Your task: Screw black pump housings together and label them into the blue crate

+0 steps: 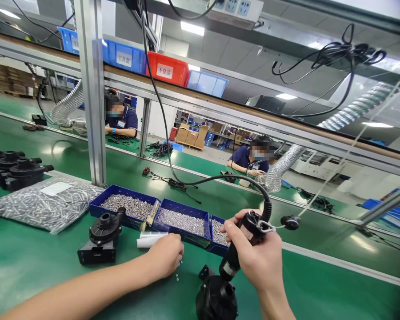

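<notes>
My right hand (256, 253) is wrapped round a black electric screwdriver (242, 242), held upright with its tip down on a black pump housing (216, 298) at the table's front edge. The driver's cable (220, 178) loops up and away. My left hand (166, 255) rests on the green mat with fingers curled together over a few small loose screws (178, 272); what it pinches is hidden. Just beyond my hands sit three blue trays of screws (183, 220). A second black pump on a fixture (102, 238) stands to the left.
A clear bag of metal parts (43, 202) and several black pumps (15, 169) lie at the left. An aluminium post (93, 93) rises behind the trays. Two people work at the far bench. Bins sit on the overhead shelf (168, 69).
</notes>
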`<state>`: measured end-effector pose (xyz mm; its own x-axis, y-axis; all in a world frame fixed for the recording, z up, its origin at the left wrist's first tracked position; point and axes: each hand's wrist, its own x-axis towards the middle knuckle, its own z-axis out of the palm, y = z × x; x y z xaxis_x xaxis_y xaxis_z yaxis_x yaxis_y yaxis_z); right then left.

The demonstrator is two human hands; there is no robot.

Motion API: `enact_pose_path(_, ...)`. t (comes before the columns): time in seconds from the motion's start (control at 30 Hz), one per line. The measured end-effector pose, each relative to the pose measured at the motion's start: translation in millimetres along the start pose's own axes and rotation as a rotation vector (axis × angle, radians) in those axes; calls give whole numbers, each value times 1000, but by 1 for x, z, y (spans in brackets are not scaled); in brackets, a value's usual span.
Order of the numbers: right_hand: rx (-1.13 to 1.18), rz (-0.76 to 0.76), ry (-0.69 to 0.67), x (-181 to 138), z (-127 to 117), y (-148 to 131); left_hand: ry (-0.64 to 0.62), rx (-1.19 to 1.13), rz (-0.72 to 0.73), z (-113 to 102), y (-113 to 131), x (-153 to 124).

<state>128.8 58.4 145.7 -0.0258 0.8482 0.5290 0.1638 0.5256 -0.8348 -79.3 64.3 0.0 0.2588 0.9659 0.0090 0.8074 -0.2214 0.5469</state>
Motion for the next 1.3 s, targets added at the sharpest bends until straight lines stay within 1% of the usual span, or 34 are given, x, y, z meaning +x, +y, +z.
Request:
enact_pose_path(0.1,-20,-53,-4,1,-3,4,0,77,6,11,4,-1)
enact_pose_path(0.17,-4,-108,18,-1,-5,3,-20,107,4,17,6,-1)
enact_pose_path(0.23,89,-180,65,-2,-5,0,-38,131,0,22,7,-1)
enact_pose_path(0.3,239,-237,76,-3,-3,1,-38,147,-6,24,7,-1)
enact_pose_path(0.33,302,-242,56,-2,-1,3,-31,153,-7,25,8,-1)
enact_pose_path(0.4,348,-201,-45,-1,4,10,-16,158,2,26,8,-2)
enact_pose_path(0.5,256,-117,-187,3,11,24,-17,161,31,26,7,-1)
enact_pose_path(0.57,196,-105,-218,5,13,30,-24,169,51,27,7,0)
enact_pose_path(0.63,189,-117,-215,6,11,31,-28,187,76,28,8,2)
enact_pose_path(0.73,234,-150,-195,8,5,24,-46,235,127,30,11,4)
enact_pose_path(0.83,273,-188,-153,10,-1,16,-67,289,179,30,19,4)
enact_pose_path(0.93,296,-212,-127,11,-5,12,-52,347,214,27,26,3)
enact_pose_path(1.1,295,-218,-128,12,-6,13,-65,403,255,23,34,3)
enact_pose_path(1.23,292,-228,-147,12,-4,12,-71,454,266,30,35,3)
enact_pose_path(1.3,292,-235,-145,12,-4,12,-69,410,253,34,36,0)
